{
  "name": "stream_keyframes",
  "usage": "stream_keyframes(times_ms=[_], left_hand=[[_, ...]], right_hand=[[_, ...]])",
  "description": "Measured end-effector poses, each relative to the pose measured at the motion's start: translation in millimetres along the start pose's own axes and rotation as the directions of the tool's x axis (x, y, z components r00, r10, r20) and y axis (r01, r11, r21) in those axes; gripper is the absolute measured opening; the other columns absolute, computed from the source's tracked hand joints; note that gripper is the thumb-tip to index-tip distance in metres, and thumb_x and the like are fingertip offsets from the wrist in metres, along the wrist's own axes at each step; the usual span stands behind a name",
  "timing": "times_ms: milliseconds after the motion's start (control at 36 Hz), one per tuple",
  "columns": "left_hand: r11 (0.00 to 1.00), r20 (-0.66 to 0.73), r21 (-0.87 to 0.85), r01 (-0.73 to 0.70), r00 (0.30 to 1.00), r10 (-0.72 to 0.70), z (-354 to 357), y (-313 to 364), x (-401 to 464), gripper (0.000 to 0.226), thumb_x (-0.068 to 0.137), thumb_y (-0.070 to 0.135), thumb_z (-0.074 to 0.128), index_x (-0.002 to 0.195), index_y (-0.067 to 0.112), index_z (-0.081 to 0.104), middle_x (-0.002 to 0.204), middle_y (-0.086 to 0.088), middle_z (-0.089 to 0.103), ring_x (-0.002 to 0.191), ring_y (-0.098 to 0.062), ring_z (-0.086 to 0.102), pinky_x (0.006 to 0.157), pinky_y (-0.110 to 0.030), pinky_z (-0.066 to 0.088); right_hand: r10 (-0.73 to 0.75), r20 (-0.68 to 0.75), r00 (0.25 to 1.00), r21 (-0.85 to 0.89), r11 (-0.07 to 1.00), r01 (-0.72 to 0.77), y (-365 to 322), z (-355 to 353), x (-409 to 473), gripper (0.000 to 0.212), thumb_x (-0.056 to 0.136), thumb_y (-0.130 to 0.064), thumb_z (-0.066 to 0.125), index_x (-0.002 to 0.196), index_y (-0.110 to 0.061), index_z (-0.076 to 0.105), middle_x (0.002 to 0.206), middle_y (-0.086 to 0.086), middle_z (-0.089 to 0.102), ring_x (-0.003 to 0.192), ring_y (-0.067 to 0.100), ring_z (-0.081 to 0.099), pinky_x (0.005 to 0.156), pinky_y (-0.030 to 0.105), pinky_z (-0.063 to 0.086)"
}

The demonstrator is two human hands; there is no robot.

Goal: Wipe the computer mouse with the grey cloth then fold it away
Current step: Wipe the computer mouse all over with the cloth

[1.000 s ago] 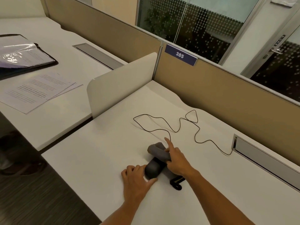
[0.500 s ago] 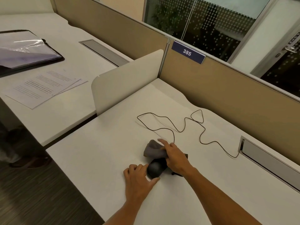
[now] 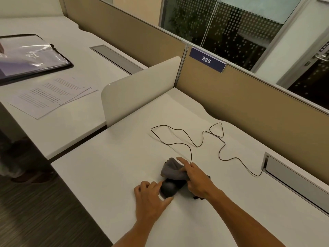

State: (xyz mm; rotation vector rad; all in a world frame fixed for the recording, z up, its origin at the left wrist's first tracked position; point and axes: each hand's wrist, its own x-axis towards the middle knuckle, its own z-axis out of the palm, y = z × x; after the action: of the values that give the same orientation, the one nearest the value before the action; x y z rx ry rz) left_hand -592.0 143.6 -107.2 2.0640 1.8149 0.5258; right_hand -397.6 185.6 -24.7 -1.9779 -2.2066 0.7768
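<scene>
Wiping looks to be mid-course: the grey cloth (image 3: 172, 171) is bunched over the far end of the computer mouse (image 3: 169, 188), so the folding away is, by my reading, wholly left to do.

Nearest, both forearms reach in from 6 o'clock over the white desk (image 3: 110, 172). The left hand (image 3: 151, 196) lies palm down at about 8 o'clock of the mouse, fingers curled against its near left flank and thumb stretched under its near edge, bracing it rather than closing round it. At 3 o'clock of the mouse the right hand (image 3: 195, 177) presses down on the cloth, forefinger stretched out toward 11 o'clock across the fabric, the other fingers bent over the bundle; it pins the cloth, though whether any fold is pinched underneath I cannot tell.

Farther off, the thin black cable (image 3: 191, 139) loops loosely toward 1 o'clock and runs to the slot (image 3: 293, 175) at 3 o'clock. Beyond, at 11 o'clock, stands a white divider (image 3: 140, 90), with printed papers (image 3: 51, 95) on the neighbouring desk.
</scene>
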Motion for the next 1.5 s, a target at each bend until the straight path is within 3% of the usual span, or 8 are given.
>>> stream_keyframes(times_ms=[222, 333, 528, 833, 1083, 1222, 1361, 1500], left_hand=[[0.999, 0.025, 0.036, -0.02, 0.999, 0.02, -2.4, -0.8, -0.2, 0.066, 0.066, 0.086, 0.046, 0.099, 0.034, 0.069, 0.085, 0.017, 0.066, 0.089, -0.013, 0.049, 0.08, -0.034, 0.034], [0.998, 0.013, 0.036, -0.045, 0.999, 0.044, -1.9, -0.7, -1.0, 0.062, 0.064, 0.083, 0.05, 0.097, 0.034, 0.07, 0.077, 0.017, 0.063, 0.084, -0.015, 0.048, 0.075, -0.036, 0.034], [0.998, 0.037, 0.056, -0.023, 0.999, 0.021, -1.3, -1.1, -0.1, 0.067, 0.067, 0.085, 0.046, 0.104, 0.033, 0.069, 0.087, 0.015, 0.067, 0.089, -0.016, 0.05, 0.078, -0.036, 0.035], [1.0, 0.004, -0.005, -0.019, 1.0, 0.019, -0.5, -0.9, -0.2, 0.059, 0.064, 0.082, 0.053, 0.093, 0.033, 0.069, 0.08, 0.017, 0.065, 0.085, -0.014, 0.048, 0.075, -0.033, 0.03], [0.999, -0.017, -0.034, -0.015, 1.0, 0.014, 4.0, -2.8, 1.2, 0.055, 0.063, 0.082, 0.056, 0.078, 0.03, 0.065, 0.076, 0.015, 0.064, 0.083, -0.014, 0.049, 0.076, -0.034, 0.038], [0.999, -0.001, -0.009, -0.037, 0.999, 0.037, 2.6, -3.1, 0.8, 0.056, 0.065, 0.083, 0.054, 0.09, 0.034, 0.068, 0.077, 0.017, 0.064, 0.085, -0.015, 0.048, 0.075, -0.035, 0.036], [1.0, 0.032, 0.0, -0.021, 0.999, 0.021, -0.2, -2.3, 0.7, 0.065, 0.065, 0.085, 0.05, 0.1, 0.034, 0.069, 0.083, 0.018, 0.066, 0.088, -0.013, 0.048, 0.077, -0.033, 0.032], [1.0, 0.066, 0.014, -0.002, 0.998, 0.001, -4.1, -1.1, -0.6, 0.068, 0.067, 0.087, 0.045, 0.104, 0.036, 0.067, 0.086, 0.019, 0.064, 0.09, -0.011, 0.047, 0.079, -0.031, 0.028]], right_hand=[[-0.004, 0.152, 0.988, 0.013, 1.0, 0.002, 9.4, -35.5, -0.7, 0.102, 0.081, 0.006, 0.058, 0.15, -0.047, 0.003, 0.116, -0.004, 0.061, 0.101, 0.013, 0.056, 0.089, 0.025, 0.043], [0.039, 0.01, 0.999, 0.173, 0.984, -0.04, 14.7, -53.2, 5.2, 0.1, 0.081, 0.006, 0.056, 0.153, -0.039, 0.004, 0.097, -0.006, 0.068, 0.088, 0.014, 0.063, 0.084, 0.028, 0.05], [0.121, -0.164, 0.979, 0.157, 0.983, -0.095, -2.5, -41.9, 21.0, 0.1, 0.084, 0.004, 0.06, 0.155, -0.033, 0.001, 0.106, 0.001, 0.065, 0.087, 0.015, 0.061, 0.081, 0.026, 0.049], [0.01, -0.017, 1.0, 0.047, 0.999, -0.009, -8.6, 6.1, 12.3, 0.093, 0.089, -0.001, 0.053, 0.15, -0.047, 0.0, 0.12, 0.005, 0.053, 0.106, 0.019, 0.051, 0.097, 0.031, 0.043], [-0.008, 0.104, 0.995, 0.094, 0.996, -0.002, -3.7, -5.1, -1.9, 0.096, 0.087, 0.005, 0.051, 0.149, -0.05, 0.002, 0.124, -0.001, 0.059, 0.108, 0.012, 0.052, 0.102, 0.029, 0.041], [-0.033, 0.219, 0.975, 0.241, 0.97, -0.022, 3.0, -44.7, -11.0, 0.099, 0.08, 0.002, 0.053, 0.149, -0.05, 0.005, 0.118, -0.01, 0.069, 0.105, 0.01, 0.062, 0.096, 0.031, 0.049], [0.065, 0.073, 0.995, 0.562, 0.822, -0.094, 22.9, -71.1, -26.8, 0.09, 0.086, 0.004, 0.056, 0.152, -0.04, 0.013, 0.102, 0.004, 0.071, 0.096, 0.023, 0.068, 0.089, 0.036, 0.055], [0.278, -0.164, 0.946, 0.604, 0.787, -0.127, 22.1, -70.1, -17.0, 0.083, 0.092, 0.0, 0.057, 0.153, -0.036, 0.013, 0.105, -0.008, 0.068, 0.095, 0.017, 0.068, 0.08, 0.027, 0.056]])
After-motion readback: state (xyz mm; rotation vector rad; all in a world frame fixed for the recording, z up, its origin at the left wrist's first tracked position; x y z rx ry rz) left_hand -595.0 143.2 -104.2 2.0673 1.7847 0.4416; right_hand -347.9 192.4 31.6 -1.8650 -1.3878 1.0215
